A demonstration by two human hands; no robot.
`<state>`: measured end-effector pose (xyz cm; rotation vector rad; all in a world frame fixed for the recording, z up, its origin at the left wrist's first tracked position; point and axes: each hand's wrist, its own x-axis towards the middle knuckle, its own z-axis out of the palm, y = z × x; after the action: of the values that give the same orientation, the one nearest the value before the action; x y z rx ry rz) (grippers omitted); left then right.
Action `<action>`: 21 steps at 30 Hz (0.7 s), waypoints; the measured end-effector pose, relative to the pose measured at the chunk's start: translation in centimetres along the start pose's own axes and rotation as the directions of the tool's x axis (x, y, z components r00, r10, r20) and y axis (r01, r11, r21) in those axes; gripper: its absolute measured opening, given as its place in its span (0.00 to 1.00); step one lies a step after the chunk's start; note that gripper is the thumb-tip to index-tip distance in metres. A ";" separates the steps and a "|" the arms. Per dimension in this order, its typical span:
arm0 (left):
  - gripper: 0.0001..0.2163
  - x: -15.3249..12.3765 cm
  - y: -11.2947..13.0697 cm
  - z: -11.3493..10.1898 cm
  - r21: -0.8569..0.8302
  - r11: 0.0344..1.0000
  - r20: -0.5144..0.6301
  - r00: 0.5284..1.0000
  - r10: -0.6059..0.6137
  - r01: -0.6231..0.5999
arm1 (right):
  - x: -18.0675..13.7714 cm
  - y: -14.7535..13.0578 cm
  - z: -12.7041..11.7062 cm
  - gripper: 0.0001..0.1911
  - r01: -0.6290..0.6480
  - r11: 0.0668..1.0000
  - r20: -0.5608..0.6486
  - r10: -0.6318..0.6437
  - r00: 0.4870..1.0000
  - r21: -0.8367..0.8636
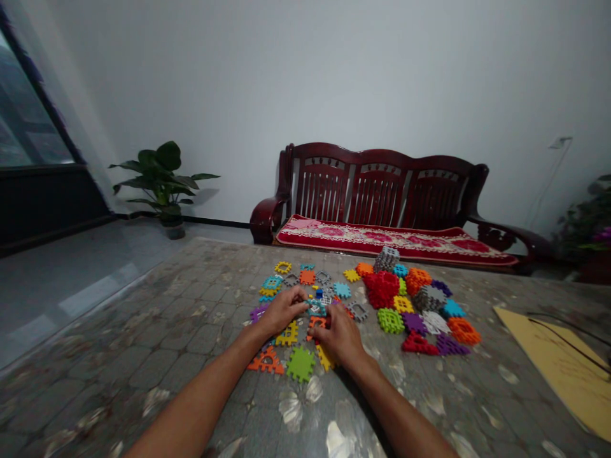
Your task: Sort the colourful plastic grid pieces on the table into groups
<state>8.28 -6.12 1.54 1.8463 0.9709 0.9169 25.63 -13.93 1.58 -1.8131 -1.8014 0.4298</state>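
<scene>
Centrally, left hand and right hand both tight on one teal tile, its long axis unclear

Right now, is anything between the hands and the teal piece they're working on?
Nothing visible. The left hand and right hand both have fingertips at the teal piece on the table; loose pieces lie around it, none between.

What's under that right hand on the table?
An orange piece pokes out from under the right hand at the fingers, and a yellow piece by the wrist. Whatever else lies beneath the palm is covered.
</scene>
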 end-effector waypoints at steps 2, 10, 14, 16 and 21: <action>0.06 0.0 0.1 0.0 -0.054 0.998 -0.004 1.000 -0.018 0.018 | 0.0 0.0 0.1 0.14 -0.026 0.998 -0.003 0.026 1.000 0.055; 0.14 0.5 0.2 -0.2 -0.260 0.951 -0.008 0.985 -0.175 0.167 | 0.4 0.8 1.4 0.09 -0.032 0.909 -0.087 0.074 0.993 0.415; 0.16 0.9 -0.2 -0.9 -0.291 0.936 -0.062 0.972 -0.225 0.198 | 0.4 0.9 1.5 0.06 -0.033 0.823 -0.102 0.110 0.989 0.567; 0.15 1.0 -0.4 -1.1 -0.251 0.951 -0.105 0.971 -0.215 0.183 | 0.3 0.7 1.4 0.07 -0.026 0.819 -0.084 0.091 0.992 0.573; 0.12 0.9 -0.7 -1.2 -0.078 0.984 -0.192 0.967 -0.170 0.157 | 0.3 0.9 0.1 0.13 0.150 0.913 -0.145 -0.101 0.984 0.380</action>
<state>7.47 -4.67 1.57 1.6183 1.1851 1.0311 26.34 -13.62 1.00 -1.4091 -1.6020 0.5694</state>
